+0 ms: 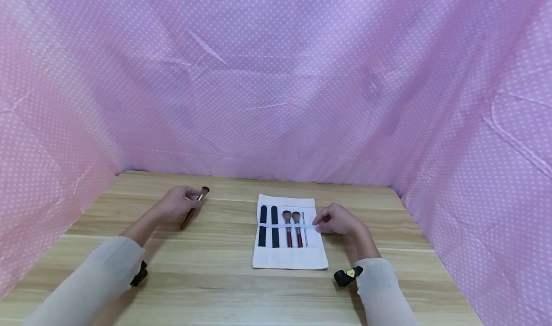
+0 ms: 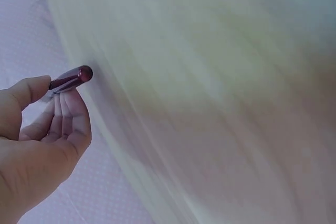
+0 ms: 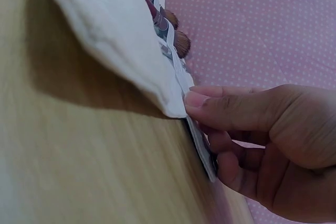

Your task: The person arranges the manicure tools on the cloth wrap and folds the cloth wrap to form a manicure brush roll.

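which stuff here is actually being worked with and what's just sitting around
In use:
- makeup brush, held in the left hand
- white brush roll, its right edge pinched by the right hand
- two brushes tucked in the roll

Just there:
- wooden table
- pink dotted cloth

A red-handled brush (image 1: 192, 208) lies slanted left of centre, bristles up, held in the left hand (image 1: 174, 203). The white roll (image 1: 289, 259) lies open at centre, two brushes (image 1: 293, 227) tucked under its band, its right edge pinched by the right hand (image 1: 340, 219).
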Motion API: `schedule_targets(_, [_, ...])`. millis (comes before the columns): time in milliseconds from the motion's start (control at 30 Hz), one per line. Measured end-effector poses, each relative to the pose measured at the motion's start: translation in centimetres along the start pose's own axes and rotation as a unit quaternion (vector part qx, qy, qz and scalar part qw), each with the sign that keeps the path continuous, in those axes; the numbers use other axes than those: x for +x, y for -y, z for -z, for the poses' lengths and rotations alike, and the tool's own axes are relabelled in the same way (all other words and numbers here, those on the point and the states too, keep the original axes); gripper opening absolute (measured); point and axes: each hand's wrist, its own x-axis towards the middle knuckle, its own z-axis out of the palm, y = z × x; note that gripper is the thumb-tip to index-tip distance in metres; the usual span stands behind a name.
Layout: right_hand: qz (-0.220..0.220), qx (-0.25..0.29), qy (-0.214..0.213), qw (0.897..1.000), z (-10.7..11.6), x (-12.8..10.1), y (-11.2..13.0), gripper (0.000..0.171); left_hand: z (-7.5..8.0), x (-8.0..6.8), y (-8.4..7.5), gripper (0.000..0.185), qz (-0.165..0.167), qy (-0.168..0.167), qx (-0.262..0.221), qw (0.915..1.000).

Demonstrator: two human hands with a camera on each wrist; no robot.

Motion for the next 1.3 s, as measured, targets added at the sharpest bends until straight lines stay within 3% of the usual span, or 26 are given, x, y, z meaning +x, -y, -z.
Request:
schedule_targets(300, [0.012, -0.015, 0.015, 1.0, -0.2, 0.2, -0.2, 0.007, -2.3, 2.1, -3.3, 0.035, 0.006, 0.029, -0.112, 0.9932])
schedule_targets(567, [0.022, -0.023, 0.023, 0.999, -0.2, 0.2, 0.0, 0.005, -5.9, 4.2, -7.0, 0.038, 0.022, 0.024, -0.162, 0.9863])
schedule_targets(667, [0.022, -0.015, 0.026, 0.999, -0.3, 0.2, -0.1, 0.004, -7.3, 5.2, -8.1, 0.037, 0.012, 0.02, -0.196, 0.9803])
schedule_targets(833, [0.025, -0.011, 0.026, 0.999, -0.3, 0.2, -0.1, 0.004, -9.6, 6.5, -10.0, 0.036, 0.02, 0.017, -0.273, 0.9617])
schedule_targets(1067, [0.013, -0.019, 0.025, 0.999, -0.3, 0.1, 0.3, 0.005, -12.3, 7.3, -12.3, 0.035, 0.029, -0.001, -0.303, 0.9527])
schedule_targets(1300, [0.022, -0.015, 0.025, 0.999, -0.4, 0.1, 0.2, 0.004, -15.1, 8.0, -14.0, 0.033, 0.031, 0.0, -0.355, 0.9344])
